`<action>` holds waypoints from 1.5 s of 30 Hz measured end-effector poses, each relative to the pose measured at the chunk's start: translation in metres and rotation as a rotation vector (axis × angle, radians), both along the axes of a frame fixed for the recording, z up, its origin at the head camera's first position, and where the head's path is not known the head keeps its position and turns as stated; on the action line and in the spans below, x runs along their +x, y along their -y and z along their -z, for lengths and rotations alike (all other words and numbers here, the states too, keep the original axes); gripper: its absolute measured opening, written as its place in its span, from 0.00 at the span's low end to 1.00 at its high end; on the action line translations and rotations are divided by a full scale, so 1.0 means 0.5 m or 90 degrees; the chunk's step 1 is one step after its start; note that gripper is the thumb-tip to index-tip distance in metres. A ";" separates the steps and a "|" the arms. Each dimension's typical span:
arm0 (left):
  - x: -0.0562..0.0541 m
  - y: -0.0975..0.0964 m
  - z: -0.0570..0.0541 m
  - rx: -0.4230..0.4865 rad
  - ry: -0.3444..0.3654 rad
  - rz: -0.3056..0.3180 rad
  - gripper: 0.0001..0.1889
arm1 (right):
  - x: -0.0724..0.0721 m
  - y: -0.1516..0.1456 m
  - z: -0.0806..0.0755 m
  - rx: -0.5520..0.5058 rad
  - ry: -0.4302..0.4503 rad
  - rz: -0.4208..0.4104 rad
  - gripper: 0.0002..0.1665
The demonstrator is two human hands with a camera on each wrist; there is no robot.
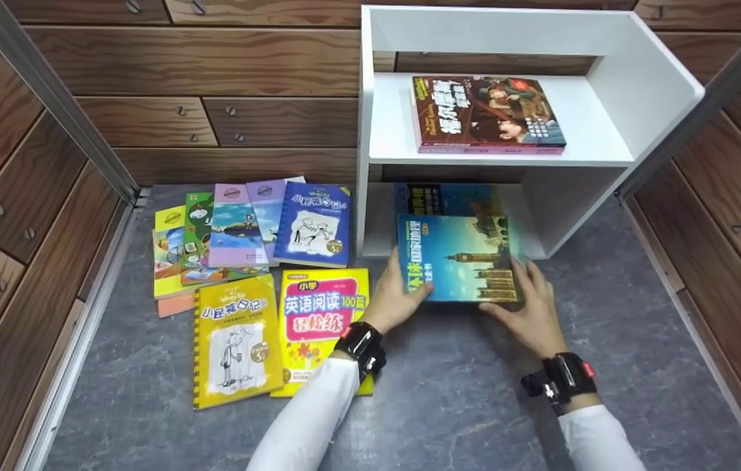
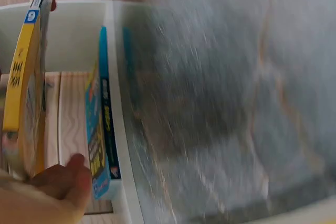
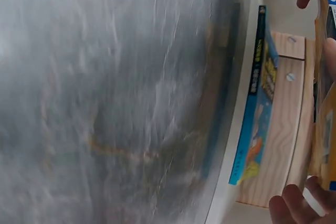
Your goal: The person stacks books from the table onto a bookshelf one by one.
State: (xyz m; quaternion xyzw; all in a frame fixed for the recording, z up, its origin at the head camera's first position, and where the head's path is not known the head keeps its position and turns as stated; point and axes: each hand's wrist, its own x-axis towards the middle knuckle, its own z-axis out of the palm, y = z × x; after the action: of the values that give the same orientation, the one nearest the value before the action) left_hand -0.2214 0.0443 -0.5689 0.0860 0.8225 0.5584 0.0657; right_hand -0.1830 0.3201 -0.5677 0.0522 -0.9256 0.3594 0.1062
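Note:
My left hand (image 1: 398, 297) grips the left edge of a teal book (image 1: 465, 255) with a clock tower on its cover. The right hand (image 1: 531, 301) holds its right edge, thumb at the near corner. The held book is in front of the lower compartment of a white shelf (image 1: 370, 98), overlapping a dark blue book (image 1: 449, 191) that lies inside. In the left wrist view, the held book shows a yellow spine (image 2: 21, 72). Thin blue books (image 3: 260, 87) lie on the shelf bottom in the right wrist view.
A brown-covered book (image 1: 488, 111) lies on the upper shelf. Left on the grey floor are a blue book (image 1: 313, 226), a purple book (image 1: 238, 226), a mustard-yellow book (image 1: 236, 347) and a yellow-and-pink book (image 1: 321, 307), with others overlapping. Wood-patterned walls (image 1: 200, 62) surround the area.

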 end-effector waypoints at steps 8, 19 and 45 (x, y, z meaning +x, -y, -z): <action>-0.057 0.018 0.009 -0.097 -0.014 0.067 0.68 | -0.061 -0.020 0.019 0.017 0.056 -0.028 0.61; -0.131 0.019 0.034 -0.194 -0.067 0.079 0.63 | -0.132 -0.037 0.033 0.047 0.149 -0.064 0.60; -0.170 -0.011 0.044 -0.449 -0.006 0.090 0.59 | -0.199 -0.045 0.025 0.157 0.227 -0.086 0.62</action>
State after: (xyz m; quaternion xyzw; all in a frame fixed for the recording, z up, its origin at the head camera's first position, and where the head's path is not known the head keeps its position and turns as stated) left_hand -0.3064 0.0500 -0.5909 0.1175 0.9569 0.2339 0.1257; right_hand -0.2823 0.3426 -0.5803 0.0626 -0.9611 0.2533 -0.0905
